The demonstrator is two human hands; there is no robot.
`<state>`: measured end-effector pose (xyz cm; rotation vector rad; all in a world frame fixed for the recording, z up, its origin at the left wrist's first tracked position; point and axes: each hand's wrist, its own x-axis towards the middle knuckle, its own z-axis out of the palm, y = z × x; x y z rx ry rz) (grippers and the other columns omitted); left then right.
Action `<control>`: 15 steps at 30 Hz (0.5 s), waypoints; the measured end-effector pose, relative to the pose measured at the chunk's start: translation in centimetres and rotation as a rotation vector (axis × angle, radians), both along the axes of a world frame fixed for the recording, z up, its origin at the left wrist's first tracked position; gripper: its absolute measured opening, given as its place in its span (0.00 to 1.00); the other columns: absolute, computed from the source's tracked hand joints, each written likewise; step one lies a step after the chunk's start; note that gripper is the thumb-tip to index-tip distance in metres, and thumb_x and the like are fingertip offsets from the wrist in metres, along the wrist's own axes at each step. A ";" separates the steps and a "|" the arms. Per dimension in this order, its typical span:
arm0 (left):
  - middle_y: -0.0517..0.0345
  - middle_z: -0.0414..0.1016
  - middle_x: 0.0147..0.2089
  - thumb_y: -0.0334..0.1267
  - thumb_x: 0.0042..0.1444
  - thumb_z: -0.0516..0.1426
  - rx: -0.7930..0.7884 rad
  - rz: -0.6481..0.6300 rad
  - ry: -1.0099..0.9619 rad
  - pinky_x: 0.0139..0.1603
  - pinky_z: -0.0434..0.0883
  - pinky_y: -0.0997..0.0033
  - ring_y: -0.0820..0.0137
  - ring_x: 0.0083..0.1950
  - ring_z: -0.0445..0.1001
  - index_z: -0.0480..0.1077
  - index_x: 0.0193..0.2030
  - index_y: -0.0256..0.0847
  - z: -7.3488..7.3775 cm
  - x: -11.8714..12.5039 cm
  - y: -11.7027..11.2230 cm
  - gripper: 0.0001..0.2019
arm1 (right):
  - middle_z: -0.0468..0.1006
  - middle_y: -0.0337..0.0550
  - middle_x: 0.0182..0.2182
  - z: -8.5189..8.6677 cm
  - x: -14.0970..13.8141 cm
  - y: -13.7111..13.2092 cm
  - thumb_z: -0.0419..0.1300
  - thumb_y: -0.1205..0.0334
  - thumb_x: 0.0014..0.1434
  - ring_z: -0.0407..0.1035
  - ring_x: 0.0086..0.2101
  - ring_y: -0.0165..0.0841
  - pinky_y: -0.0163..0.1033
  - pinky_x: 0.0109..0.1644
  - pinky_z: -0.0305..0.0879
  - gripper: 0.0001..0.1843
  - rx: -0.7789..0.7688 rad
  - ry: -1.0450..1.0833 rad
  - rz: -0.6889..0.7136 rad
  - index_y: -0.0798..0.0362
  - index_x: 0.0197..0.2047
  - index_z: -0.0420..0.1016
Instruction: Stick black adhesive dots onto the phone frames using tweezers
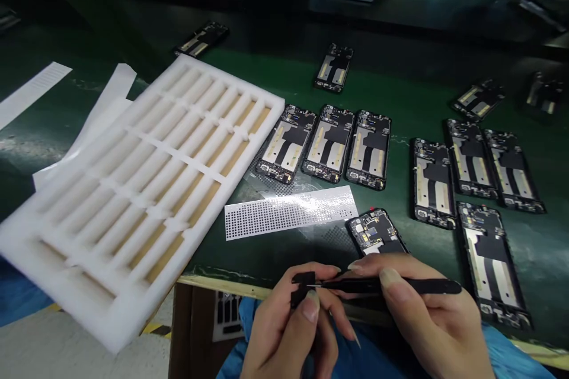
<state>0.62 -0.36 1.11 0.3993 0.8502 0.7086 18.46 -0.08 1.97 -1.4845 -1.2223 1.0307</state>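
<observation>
My left hand [288, 331] is closed in a pinch on a small black part [302, 287] at the table's near edge. My right hand [422, 314] grips black tweezers [400, 286] whose tip touches that part. Just behind my right hand lies an opened phone frame [376, 231], partly hidden by my fingers. A white sheet of small dot stickers [291, 211] lies flat just beyond my hands.
A white foam tray [133, 189] with several empty slots overhangs the table edge at left. Several phone frames lie on the green mat [400, 100], three in a row [329, 143] and others at right [475, 160]. White paper strips [35, 89] lie far left.
</observation>
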 end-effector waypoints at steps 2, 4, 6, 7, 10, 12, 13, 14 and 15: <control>0.57 0.78 0.36 0.52 0.67 0.57 -0.010 -0.005 0.010 0.22 0.58 0.82 0.84 0.22 0.65 0.71 0.57 0.43 0.0 0.1 0.0 0.19 | 0.87 0.33 0.35 -0.2 0.4 0.1 0.60 0.52 0.70 0.82 0.36 0.25 0.19 0.44 0.75 0.11 0.027 -0.031 0.036 0.39 0.41 0.85; 0.57 0.78 0.36 0.52 0.67 0.57 -0.019 -0.009 0.016 0.22 0.58 0.82 0.84 0.21 0.65 0.71 0.57 0.42 0.2 0.3 0.1 0.19 | 0.87 0.33 0.36 -0.4 0.7 0.1 0.60 0.54 0.71 0.82 0.37 0.25 0.19 0.45 0.75 0.11 0.054 -0.042 0.065 0.41 0.42 0.85; 0.56 0.78 0.36 0.52 0.67 0.57 -0.025 -0.007 0.021 0.22 0.58 0.82 0.84 0.21 0.64 0.71 0.56 0.42 0.3 0.4 0.1 0.19 | 0.87 0.33 0.36 -0.6 1.0 0.1 0.59 0.56 0.71 0.82 0.37 0.25 0.19 0.45 0.74 0.10 0.071 -0.055 0.081 0.41 0.43 0.84; 0.56 0.78 0.36 0.53 0.67 0.56 -0.027 -0.002 0.025 0.22 0.58 0.82 0.84 0.21 0.64 0.71 0.57 0.42 0.4 0.5 0.1 0.19 | 0.87 0.33 0.37 -0.7 1.2 0.2 0.59 0.57 0.71 0.82 0.38 0.25 0.19 0.46 0.74 0.10 0.077 -0.067 0.089 0.41 0.44 0.84; 0.54 0.78 0.36 0.52 0.68 0.56 -0.053 0.028 0.041 0.20 0.56 0.83 0.84 0.21 0.64 0.72 0.55 0.42 0.4 0.8 0.2 0.19 | 0.87 0.33 0.38 -0.7 1.4 0.1 0.59 0.58 0.71 0.83 0.38 0.27 0.21 0.46 0.76 0.10 0.116 -0.116 0.128 0.41 0.46 0.83; 0.55 0.78 0.33 0.53 0.67 0.56 -0.080 0.045 0.051 0.19 0.56 0.83 0.83 0.20 0.63 0.73 0.54 0.41 0.2 1.1 0.1 0.19 | 0.87 0.33 0.39 -0.5 1.3 -0.2 0.58 0.58 0.71 0.83 0.38 0.28 0.23 0.44 0.77 0.10 0.141 -0.149 0.157 0.40 0.48 0.82; 0.56 0.77 0.32 0.53 0.66 0.57 -0.089 0.048 0.059 0.19 0.56 0.83 0.83 0.20 0.62 0.74 0.54 0.41 0.2 1.2 0.1 0.19 | 0.88 0.34 0.39 -0.4 1.3 -0.4 0.58 0.57 0.72 0.83 0.38 0.29 0.24 0.43 0.78 0.10 0.143 -0.162 0.156 0.40 0.48 0.82; 0.57 0.76 0.30 0.54 0.65 0.58 -0.095 0.048 0.072 0.19 0.56 0.83 0.83 0.19 0.61 0.75 0.54 0.41 0.1 1.3 0.0 0.20 | 0.88 0.34 0.39 -0.2 1.3 -0.5 0.58 0.55 0.72 0.83 0.38 0.30 0.25 0.43 0.78 0.11 0.136 -0.168 0.144 0.40 0.48 0.83; 0.57 0.75 0.29 0.54 0.64 0.59 -0.095 0.052 0.094 0.18 0.56 0.82 0.82 0.19 0.61 0.75 0.54 0.40 0.1 1.4 -0.1 0.21 | 0.88 0.34 0.38 -0.2 1.4 -0.7 0.58 0.54 0.72 0.83 0.38 0.30 0.26 0.44 0.78 0.11 0.124 -0.160 0.117 0.39 0.48 0.83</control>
